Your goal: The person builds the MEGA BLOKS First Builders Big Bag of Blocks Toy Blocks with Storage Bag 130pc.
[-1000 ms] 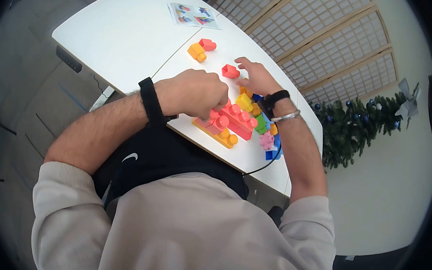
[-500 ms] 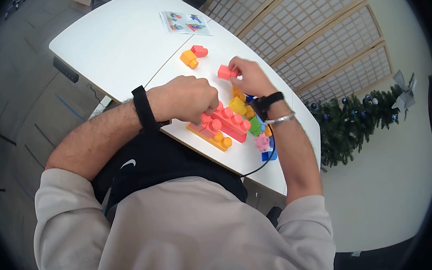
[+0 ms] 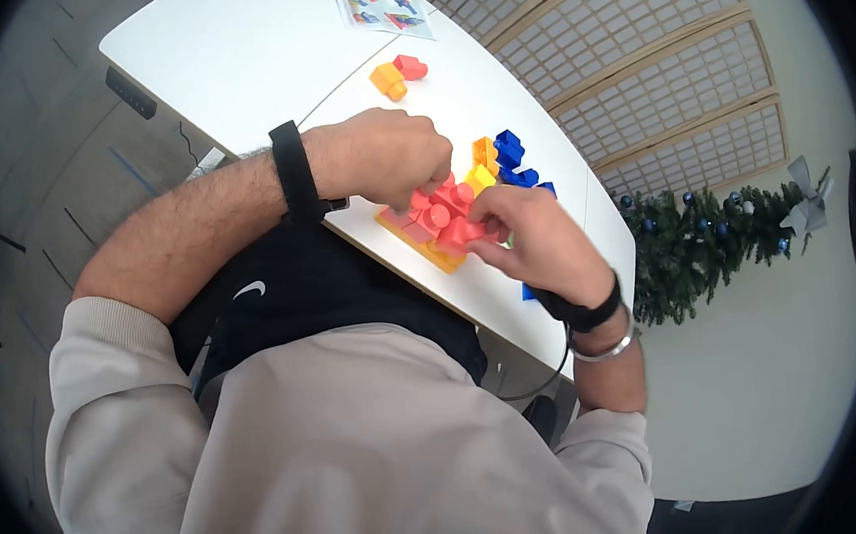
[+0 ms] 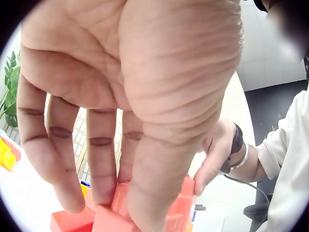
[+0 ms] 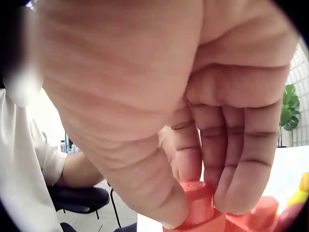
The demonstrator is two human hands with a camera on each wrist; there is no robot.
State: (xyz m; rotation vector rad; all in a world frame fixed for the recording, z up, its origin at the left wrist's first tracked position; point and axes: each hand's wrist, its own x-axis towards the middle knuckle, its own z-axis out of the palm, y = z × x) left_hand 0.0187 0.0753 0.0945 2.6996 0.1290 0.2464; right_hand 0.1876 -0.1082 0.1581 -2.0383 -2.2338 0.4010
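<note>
Chunky, round-studded coral-red blocks [image 3: 425, 225]

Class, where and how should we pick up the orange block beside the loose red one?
Probably best from above: pinch the orange block between its stud end and opposite end. It appears to lie on its side, stud pointing sideways, and the red block crowds one flank.

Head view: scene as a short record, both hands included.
left hand: holds red blocks
right hand: pinches a red piece; whether it is seated, can't tell
base: orange piece under the red blocks
set apart: orange block beside lone red block
beyond right hand: blue blocks
far side: printed sheet on white table
</note>
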